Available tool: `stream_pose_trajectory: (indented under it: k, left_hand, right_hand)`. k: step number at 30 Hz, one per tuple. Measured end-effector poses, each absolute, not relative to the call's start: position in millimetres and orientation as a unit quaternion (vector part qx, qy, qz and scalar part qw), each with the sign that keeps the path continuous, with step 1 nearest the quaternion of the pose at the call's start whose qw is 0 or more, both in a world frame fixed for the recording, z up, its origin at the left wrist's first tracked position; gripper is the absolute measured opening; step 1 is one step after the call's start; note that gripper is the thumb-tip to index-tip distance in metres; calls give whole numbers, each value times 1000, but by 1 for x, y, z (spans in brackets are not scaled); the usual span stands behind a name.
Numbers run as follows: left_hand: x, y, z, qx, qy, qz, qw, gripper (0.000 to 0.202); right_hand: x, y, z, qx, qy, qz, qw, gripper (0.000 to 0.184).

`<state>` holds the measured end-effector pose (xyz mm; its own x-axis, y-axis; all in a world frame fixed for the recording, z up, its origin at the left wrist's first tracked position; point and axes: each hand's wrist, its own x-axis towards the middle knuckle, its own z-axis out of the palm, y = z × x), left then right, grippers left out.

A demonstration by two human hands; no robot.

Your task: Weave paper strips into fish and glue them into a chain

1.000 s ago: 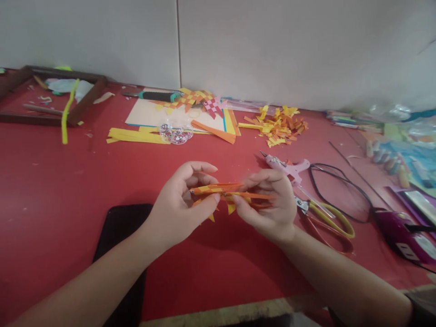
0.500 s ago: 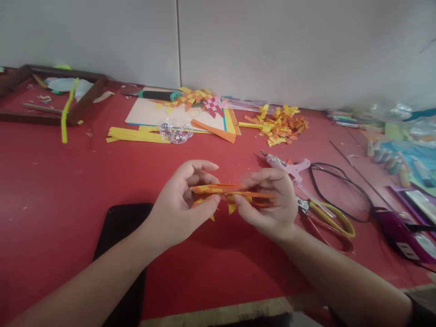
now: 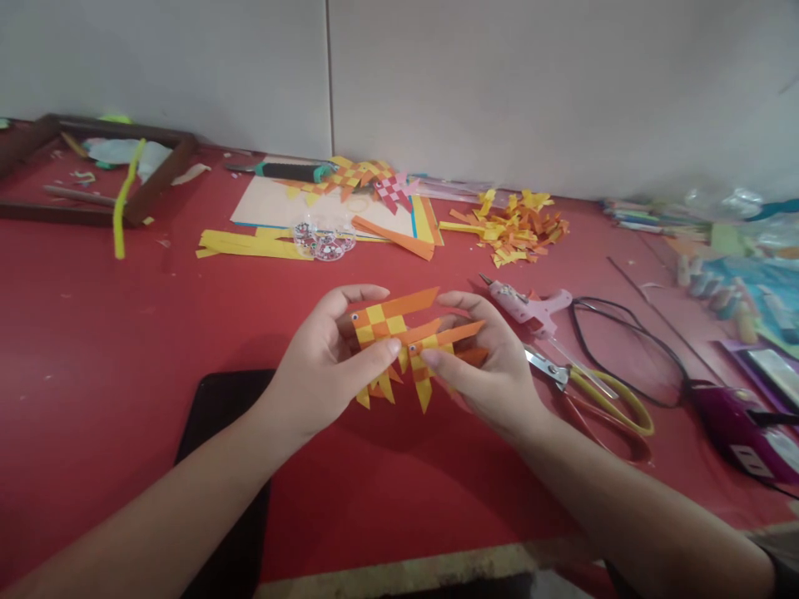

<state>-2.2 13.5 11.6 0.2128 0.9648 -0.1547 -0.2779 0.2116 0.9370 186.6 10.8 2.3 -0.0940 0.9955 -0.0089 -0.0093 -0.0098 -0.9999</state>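
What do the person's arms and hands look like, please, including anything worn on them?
Both forearms are bare. The left hand and the right hand show no gloves, rings, watch or bracelet. The nails look short and unpainted. At the lower right corner, a dark grey sleeve seems to begin on the right arm; no sleeve shows on the left arm.

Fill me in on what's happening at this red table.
A person holds two small crafts above the red tabletop. The left hand pinches a woven orange-and-yellow paper fish; the right hand pinches a second woven paper fish beside it, both facing up. A pink glue gun and yellow-handled scissors lie to the right, untouched.
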Motion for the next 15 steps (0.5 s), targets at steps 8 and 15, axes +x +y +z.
stream_pose_trajectory:
  k: [8, 15]
  left_hand:
    - [-3, 13, 9, 441, 454, 449, 631, 43]
    - [-2, 12, 10, 466, 473, 432, 610, 43]
  right_hand:
    - [184, 11, 1, -471, -499, 545, 482, 46]
    - [183, 11, 1, -478, -520, 525, 475, 44]
